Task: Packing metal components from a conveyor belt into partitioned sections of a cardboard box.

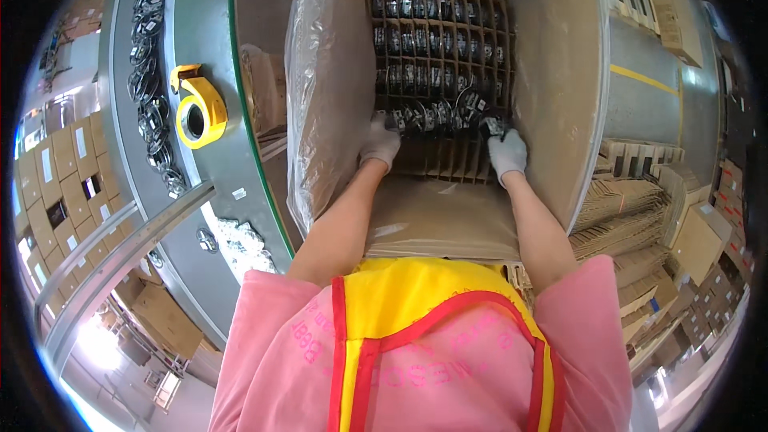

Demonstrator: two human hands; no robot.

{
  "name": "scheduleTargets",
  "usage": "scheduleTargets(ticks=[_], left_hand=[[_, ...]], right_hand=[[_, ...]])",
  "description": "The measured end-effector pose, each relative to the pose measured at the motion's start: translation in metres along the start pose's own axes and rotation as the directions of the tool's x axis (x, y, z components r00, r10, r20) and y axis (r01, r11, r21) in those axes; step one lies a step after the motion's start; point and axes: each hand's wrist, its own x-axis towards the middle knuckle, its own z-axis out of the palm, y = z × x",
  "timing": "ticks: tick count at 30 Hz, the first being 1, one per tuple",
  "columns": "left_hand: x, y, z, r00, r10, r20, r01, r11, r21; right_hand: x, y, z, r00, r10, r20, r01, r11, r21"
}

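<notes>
Inside a big, plastic-lined cardboard box [560, 56], a cardboard divider grid [448, 162] holds several rows of small black coiled cables [432, 42] with pale labels or metal ends. My left hand [379, 146], in a white glove, grips the left end of a loose row of coiled cables [432, 116]. At the right end of that row, my white-gloved right hand [507, 152] closes its fingers on the cables. The row spans between both hands, over the grid, and some loops stick up near the right hand. My fingertips are partly hidden by the cables.
Left of the box runs a grey conveyor [204, 32] with a green edge. On it lie a line of black coiled cables [148, 64], a yellow tape dispenser [200, 116] and clear plastic bags [242, 244]. Flattened cardboard [624, 212] is stacked at the right.
</notes>
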Motion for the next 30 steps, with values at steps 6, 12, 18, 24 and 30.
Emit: scheduleTargets(ticks=[6, 12, 18, 24, 30], left_hand=[[0.030, -0.067, 0.043, 0.965, 0.217, -0.146, -0.206, 0.975, 0.087], [0.005, -0.014, 0.012, 0.997, 0.007, -0.083, -0.023, 0.981, -0.192], [0.011, -0.015, 0.021, 0.985, 0.086, -0.152, -0.103, 0.989, -0.106], [0.007, -0.001, 0.007, 0.993, 0.110, -0.047, -0.117, 0.974, -0.193], [-0.006, 0.016, -0.002, 0.979, 0.201, -0.033, -0.202, 0.978, -0.047]], right_hand=[[0.000, -0.011, -0.004, 0.997, 0.057, -0.047, -0.060, 0.996, -0.073], [-0.003, -0.003, -0.018, 0.981, 0.047, 0.186, -0.037, 0.998, -0.058], [0.007, -0.004, -0.013, 0.988, -0.095, 0.122, 0.114, 0.980, -0.161], [0.015, 0.015, 0.012, 0.990, 0.142, 0.001, -0.141, 0.986, -0.094], [0.043, 0.026, 0.028, 0.992, 0.069, 0.108, -0.039, 0.965, -0.260]])
